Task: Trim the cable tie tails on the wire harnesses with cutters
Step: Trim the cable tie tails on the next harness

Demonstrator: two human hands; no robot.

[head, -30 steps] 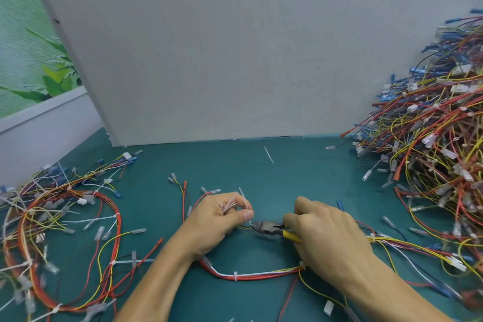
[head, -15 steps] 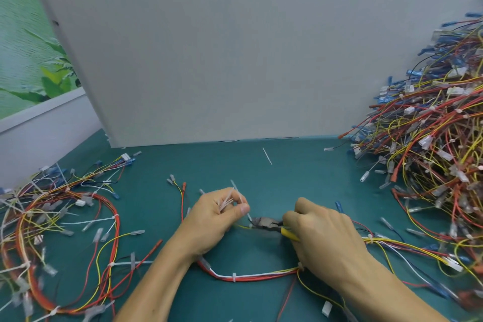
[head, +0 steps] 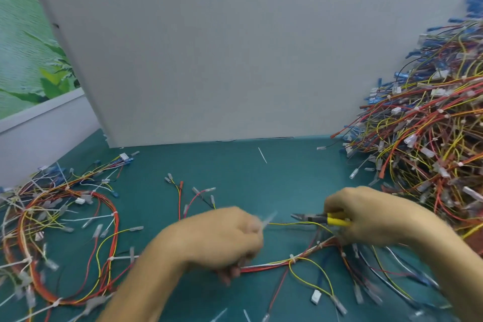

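My left hand [head: 222,238], blurred by motion, is closed on the red, white and yellow wire harness [head: 277,263] that lies across the green mat in front of me. A pale connector tip sticks out past its fingers. My right hand [head: 371,219] grips the yellow-handled cutters [head: 317,218], whose dark jaws point left toward the left hand with a gap between them. A thin yellow wire runs between the two hands. White cable ties wrap the harness near its middle.
A tall heap of harnesses [head: 428,138] rises on the right. Another pile of harnesses [head: 57,222] with long white tie tails spreads at the left. A grey board [head: 209,47] stands behind the green mat [head: 261,180]. A cut tie tail [head: 262,155] lies near the board.
The hands have drawn apart: the right hand with the cutters moved right, away from the left. The left hand shifted along the harness and is blurred. The harness now stretches out to the right.
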